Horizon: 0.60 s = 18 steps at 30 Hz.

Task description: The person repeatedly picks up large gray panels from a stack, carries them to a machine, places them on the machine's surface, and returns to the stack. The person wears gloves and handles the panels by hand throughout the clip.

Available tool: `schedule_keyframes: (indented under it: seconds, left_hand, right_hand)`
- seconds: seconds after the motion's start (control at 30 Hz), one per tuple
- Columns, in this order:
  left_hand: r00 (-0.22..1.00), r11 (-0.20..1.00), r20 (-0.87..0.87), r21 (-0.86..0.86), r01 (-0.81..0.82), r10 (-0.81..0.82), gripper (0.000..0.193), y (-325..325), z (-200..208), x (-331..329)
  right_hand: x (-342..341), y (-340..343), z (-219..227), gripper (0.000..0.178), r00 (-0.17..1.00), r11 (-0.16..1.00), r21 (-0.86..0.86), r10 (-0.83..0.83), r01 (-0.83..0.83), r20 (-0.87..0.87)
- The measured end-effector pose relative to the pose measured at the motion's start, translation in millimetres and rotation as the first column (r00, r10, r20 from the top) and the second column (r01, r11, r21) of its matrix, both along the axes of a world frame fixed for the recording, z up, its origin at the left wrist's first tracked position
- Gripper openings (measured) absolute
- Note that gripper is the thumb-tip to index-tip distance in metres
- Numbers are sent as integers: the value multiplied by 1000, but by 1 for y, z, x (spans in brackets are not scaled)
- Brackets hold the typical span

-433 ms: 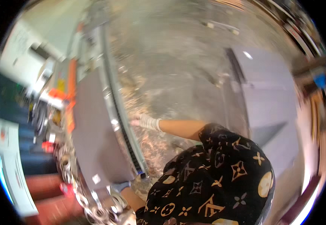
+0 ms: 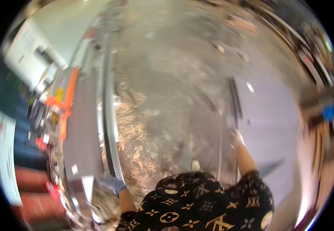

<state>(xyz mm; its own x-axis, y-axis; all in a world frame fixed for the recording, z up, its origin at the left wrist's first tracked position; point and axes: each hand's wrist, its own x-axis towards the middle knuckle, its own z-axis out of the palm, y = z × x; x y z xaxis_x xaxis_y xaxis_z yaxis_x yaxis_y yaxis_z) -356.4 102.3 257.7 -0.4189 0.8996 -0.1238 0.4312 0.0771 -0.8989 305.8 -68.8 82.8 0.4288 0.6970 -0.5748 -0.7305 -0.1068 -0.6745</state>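
Observation:
My left hand (image 2: 115, 184), in a grey-blue glove, is at the near right corner of a long dark grey panel (image 2: 83, 131) lying on a machine bed at left. Blur hides how its fingers meet the corner. My right hand (image 2: 236, 139), in a white glove, is at the left edge of a large grey sheet (image 2: 272, 123) on the right side. Its fingers are smeared by motion, so I cannot tell whether it grips the edge. A small white label (image 2: 74, 169) sits near the panel's near end.
A metal rail with a dark toothed strip (image 2: 107, 146) runs along the machine. Orange parts (image 2: 69, 100) stand beyond the panel. Shavings (image 2: 132, 134) litter the floor beside the rail. A control cabinet with a screen (image 2: 3, 154) is at far left.
My right hand has swung from beside the machine rail over to the grey sheet at right. My left hand stays by the panel's near corner and shows more fully. The view has shifted.

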Motion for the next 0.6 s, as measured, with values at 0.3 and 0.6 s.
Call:
schedule_keyframes:
  seconds: [0.3, 0.6]
  left_hand:
    - [-254, 426, 596, 166, -889, -762, 56, -74, -37, 72]
    - [-500, 671, 633, 42, -740, -591, 42, -110, -137, 125]
  right_hand:
    - [128, 57, -5, 58, 895, 900, -177, -424, 399, -138]
    - [110, -6, -44, 51, 914, 930, -14, -364, 368, -178]
